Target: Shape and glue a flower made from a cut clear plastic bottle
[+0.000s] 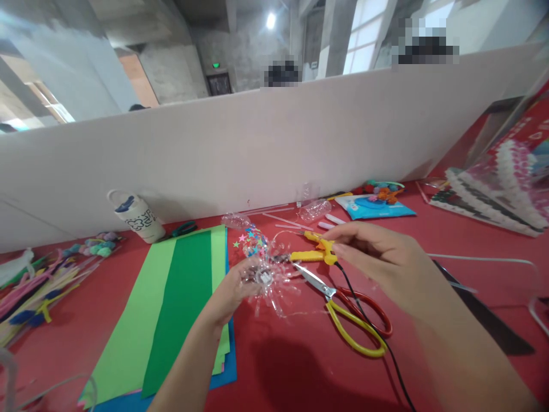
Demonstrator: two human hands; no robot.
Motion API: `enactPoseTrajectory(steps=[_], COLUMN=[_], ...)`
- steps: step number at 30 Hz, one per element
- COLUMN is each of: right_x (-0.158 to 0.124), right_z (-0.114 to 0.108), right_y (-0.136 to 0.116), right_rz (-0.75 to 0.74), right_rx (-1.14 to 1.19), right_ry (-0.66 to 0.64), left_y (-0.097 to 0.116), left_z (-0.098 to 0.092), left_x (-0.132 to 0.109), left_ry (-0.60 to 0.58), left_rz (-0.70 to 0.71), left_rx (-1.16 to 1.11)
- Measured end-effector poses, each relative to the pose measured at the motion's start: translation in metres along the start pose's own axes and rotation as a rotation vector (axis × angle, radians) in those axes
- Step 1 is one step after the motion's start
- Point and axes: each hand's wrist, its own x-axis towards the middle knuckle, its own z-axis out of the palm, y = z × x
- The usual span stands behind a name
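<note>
My left hand [242,280] is closed on a clear plastic piece [270,280] cut into many thin strips that spread out like a flower. My right hand [377,257] pinches the rear of a small yellow glue gun [309,256], from which a black cord runs down to the front. The glue gun's front end lies close to the plastic strips. Just below it are open-bladed scissors [328,292] with one red and one yellow handle loop, lying on the red table. Colourful stars [253,240] sit in clear plastic just behind my left hand.
Green and blue sheets [171,309] lie to the left. A white cup [137,217], clear bottle pieces [315,210] and a blue packet [373,207] stand or lie along the white partition [214,154]. Pipe cleaners [34,292] are at far left; a dark strip [484,315] is at right.
</note>
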Motion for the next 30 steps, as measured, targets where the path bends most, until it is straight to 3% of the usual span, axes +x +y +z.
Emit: enactPoseTrajectory(steps=[5, 7, 10, 14, 18, 23, 30], right_x=[0.002, 0.007, 0.019, 0.028, 0.018, 0.001, -0.003], right_z=[0.001, 0.006, 0.022, 0.054, 0.074, 0.075, 0.072], right_y=[0.000, 0.008, 0.033, 0.062, 0.051, 0.021, 0.012], right_rz=[0.048, 0.056, 0.156, 0.207, 0.100, -0.183, -0.116], right_rx=[0.477, 0.631, 0.759, 0.664, 0.558, 0.245, 0.172], right_ry=[-0.281, -0.302, -0.219, -0.294, -0.338, -0.236, -0.220], left_y=[-0.004, -0.006, -0.006, -0.003, 0.001, 0.008, 0.006], left_z=[0.009, 0.011, 0.013, 0.015, 0.019, 0.023, 0.024], left_x=[0.001, 0.002, 0.001, -0.003, -0.005, -0.006, -0.006], left_ry=[0.117, 0.164, 0.203, 0.201, 0.211, 0.291, 0.490], left_rz=[0.042, 0.101, 0.166, 0.170, 0.175, 0.258, 0.524], left_rx=[-0.150, -0.185, -0.201, -0.188, -0.146, 0.002, 0.296])
